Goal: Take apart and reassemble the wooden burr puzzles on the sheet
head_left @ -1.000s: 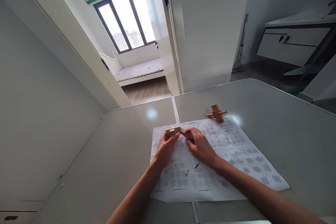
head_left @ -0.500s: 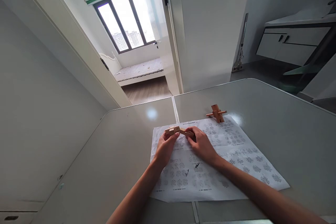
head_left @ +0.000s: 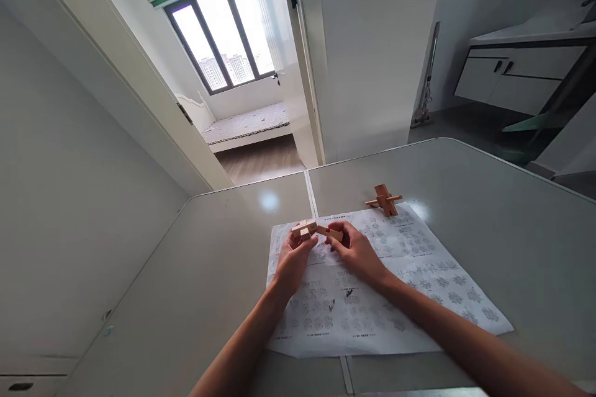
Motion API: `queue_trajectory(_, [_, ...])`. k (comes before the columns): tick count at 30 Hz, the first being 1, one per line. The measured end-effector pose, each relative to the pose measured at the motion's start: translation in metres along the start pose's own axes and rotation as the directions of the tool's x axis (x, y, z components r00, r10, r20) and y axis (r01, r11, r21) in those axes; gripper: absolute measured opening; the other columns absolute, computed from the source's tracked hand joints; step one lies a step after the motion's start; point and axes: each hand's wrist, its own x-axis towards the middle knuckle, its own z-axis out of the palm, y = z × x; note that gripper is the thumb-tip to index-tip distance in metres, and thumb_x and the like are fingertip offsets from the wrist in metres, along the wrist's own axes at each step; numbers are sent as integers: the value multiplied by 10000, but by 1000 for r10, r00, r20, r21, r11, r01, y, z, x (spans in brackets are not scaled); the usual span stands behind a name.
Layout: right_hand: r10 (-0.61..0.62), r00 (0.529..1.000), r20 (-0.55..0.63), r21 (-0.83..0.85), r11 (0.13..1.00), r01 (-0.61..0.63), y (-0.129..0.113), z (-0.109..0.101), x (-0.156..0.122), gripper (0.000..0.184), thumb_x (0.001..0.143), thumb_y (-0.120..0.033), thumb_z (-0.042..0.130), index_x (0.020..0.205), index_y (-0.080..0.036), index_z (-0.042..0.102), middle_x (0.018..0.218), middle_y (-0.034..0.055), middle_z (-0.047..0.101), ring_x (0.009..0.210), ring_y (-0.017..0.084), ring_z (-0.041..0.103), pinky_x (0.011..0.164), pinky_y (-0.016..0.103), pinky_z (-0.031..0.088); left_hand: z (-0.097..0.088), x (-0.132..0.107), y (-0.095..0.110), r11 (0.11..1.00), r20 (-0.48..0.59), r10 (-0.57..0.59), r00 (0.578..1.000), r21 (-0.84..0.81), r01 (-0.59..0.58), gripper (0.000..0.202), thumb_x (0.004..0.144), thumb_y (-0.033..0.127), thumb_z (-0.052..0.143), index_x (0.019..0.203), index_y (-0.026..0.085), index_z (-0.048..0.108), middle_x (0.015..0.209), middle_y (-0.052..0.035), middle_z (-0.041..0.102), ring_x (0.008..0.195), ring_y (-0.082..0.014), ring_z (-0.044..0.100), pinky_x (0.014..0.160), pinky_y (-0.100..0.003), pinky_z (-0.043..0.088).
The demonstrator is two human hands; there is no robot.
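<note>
Fingers of my left hand (head_left: pixel 293 255) are closed around a few light wooden puzzle pieces (head_left: pixel 305 227) fitted together. My right hand (head_left: pixel 354 249) pinches a single notched wooden puzzle piece (head_left: pixel 331 233), whose left end points at the pieces in my left hand. Whether the two touch I cannot tell. Both hands are just above a large printed instruction sheet (head_left: pixel 344 341) with rows of small drawings. Beyond its far edge lies a partly assembled reddish-brown wooden puzzle (head_left: pixel 384 200), with a thin bar sticking out both sides.
The sheet rests on a grey table (head_left: pixel 223 260) with a pale seam (head_left: pixel 310 195) down its middle. Past the table are a doorway with a bed (head_left: pixel 251 121) and window, a wall, and a white cabinet (head_left: pixel 516 71) at right.
The piece in my right hand has turned, so more of its notched side shows. The pieces in my left hand are tilted slightly differently. The brown puzzle has stayed in place.
</note>
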Motion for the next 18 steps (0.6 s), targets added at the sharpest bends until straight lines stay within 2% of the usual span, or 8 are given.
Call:
queue_trajectory(2, [5, 1000, -2, 30, 1000, -5, 2, 0, 1, 286, 907, -371, 639, 1147, -219, 605, 1057, 76, 752, 894, 238, 752, 873, 398, 584, 1, 0, 0, 1000, 10, 6, 1000, -21, -6, 411, 749, 251, 854, 1139, 240, 722, 1206, -60, 725, 1253, -268, 605, 1157, -422, 378])
queue_trajectory(5, [-21, 999, -25, 53, 998, 22, 4, 0, 2, 325, 888, -384, 694, 1163, -232, 611, 1169, 90, 737, 1050, 257, 731, 967, 412, 570, 1, 0, 0, 999, 12, 15, 1000, -40, -14, 432, 738, 232, 857, 1146, 255, 717, 1228, -51, 717, 1267, -266, 599, 1152, -415, 385])
queue_trajectory(7, [-43, 999, -32, 47, 998, 44, 6, -1, 2, 311, 890, -385, 706, 1152, -236, 629, 1168, 87, 745, 1092, 267, 720, 992, 424, 562, 1, 0, -1, 999, 4, 17, 1000, -33, -17, 455, 729, 224, 859, 1157, 262, 709, 1226, -43, 717, 1266, -265, 602, 1140, -408, 398])
queue_trajectory(13, [-74, 997, -15, 33, 997, 75, 5, -1, 1, 230, 932, -396, 684, 1098, -238, 696, 1057, 70, 784, 994, 272, 747, 926, 438, 590, -1, -1, 0, 998, -2, 50, 999, 39, -50, 546, 722, 220, 864, 1226, 260, 657, 1196, -38, 716, 1183, -230, 642, 1068, -367, 457])
queue_trajectory(18, [-202, 978, -53, -15, 979, 201, 1, 1, 0, 179, 969, -384, 647, 1045, -243, 728, 1103, 76, 756, 992, 254, 736, 904, 409, 595, 3, -4, 4, 985, 51, 92, 994, 138, -99, 626, 732, 237, 877, 1285, 227, 584, 1247, -80, 704, 1159, -231, 673, 1016, -364, 515])
